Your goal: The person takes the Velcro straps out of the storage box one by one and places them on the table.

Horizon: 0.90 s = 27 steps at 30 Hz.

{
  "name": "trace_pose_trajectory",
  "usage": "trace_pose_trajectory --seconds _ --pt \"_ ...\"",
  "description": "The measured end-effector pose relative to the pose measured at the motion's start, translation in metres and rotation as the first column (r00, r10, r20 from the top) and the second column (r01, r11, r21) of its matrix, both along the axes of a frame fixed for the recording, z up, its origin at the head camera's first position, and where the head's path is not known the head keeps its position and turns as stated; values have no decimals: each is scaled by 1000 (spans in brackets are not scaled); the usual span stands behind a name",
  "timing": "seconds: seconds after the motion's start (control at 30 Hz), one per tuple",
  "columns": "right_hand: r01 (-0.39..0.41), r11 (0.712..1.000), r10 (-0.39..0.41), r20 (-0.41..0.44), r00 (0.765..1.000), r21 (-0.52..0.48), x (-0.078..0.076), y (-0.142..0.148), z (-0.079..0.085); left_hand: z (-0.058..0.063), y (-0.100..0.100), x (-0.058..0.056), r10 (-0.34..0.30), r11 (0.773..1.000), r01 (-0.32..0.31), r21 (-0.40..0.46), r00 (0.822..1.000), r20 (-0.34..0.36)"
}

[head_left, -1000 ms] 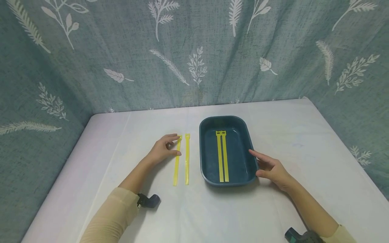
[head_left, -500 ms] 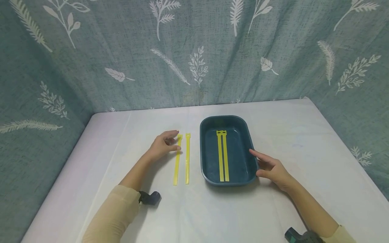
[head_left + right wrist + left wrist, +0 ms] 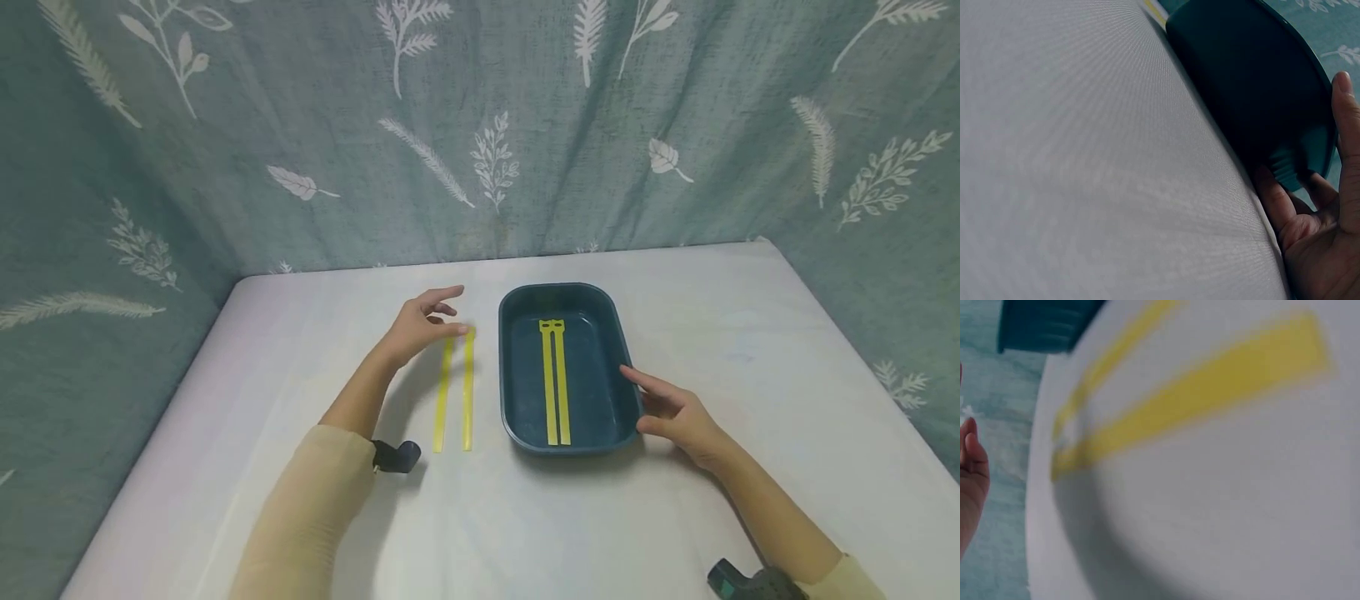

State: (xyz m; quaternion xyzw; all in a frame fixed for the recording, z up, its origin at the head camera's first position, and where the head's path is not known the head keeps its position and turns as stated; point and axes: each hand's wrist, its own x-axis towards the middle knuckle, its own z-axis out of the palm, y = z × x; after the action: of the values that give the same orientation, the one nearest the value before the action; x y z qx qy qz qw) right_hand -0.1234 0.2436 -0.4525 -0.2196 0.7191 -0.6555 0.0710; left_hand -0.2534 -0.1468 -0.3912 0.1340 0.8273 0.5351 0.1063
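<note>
Two flat yellow straps, the left one (image 3: 443, 400) and the right one (image 3: 468, 392), lie side by side on the white table. Over their far ends hovers my left hand (image 3: 420, 329), fingers spread and nothing held; in the left wrist view it is apart from the straps. The thumb overlaps the right strap's head in the head view. A dark teal tray (image 3: 517, 433) holds two more yellow straps (image 3: 556, 383) laid parallel, slotted heads at the far end. My right hand (image 3: 682, 421) rests against the tray's right side, its fingertips touching the outer wall and rim.
A white cloth covers the table (image 3: 600, 525). Teal curtains (image 3: 337, 225) with white leaf prints stand along its back and sides. Dark wrist-worn devices, one on the left wrist (image 3: 397, 456) and one on the right (image 3: 753, 581), sit near the sleeves.
My left hand has lifted away from the left strap and shifted right and farther back, over both straps' heads. My right hand and the tray stay put; the head view shifts slightly.
</note>
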Motion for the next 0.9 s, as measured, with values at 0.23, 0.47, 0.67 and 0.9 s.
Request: trace_pose_trajectory --seconds 0.23,0.47,0.67,0.9 --pt "17 999 -17 -4 1000 38 0 3 1 22 15 -15 -28 1000 28 1 999 21" --pt "25 999 -26 10 1000 46 -1 3 1 41 28 -28 -41 999 42 -13 996 82" --pt "25 998 -26 18 1000 56 -1 1 3 53 44 -31 -56 998 58 -21 995 80" --pt "19 999 -20 15 1000 47 1 0 3 61 70 -28 -91 996 92 -5 991 100"
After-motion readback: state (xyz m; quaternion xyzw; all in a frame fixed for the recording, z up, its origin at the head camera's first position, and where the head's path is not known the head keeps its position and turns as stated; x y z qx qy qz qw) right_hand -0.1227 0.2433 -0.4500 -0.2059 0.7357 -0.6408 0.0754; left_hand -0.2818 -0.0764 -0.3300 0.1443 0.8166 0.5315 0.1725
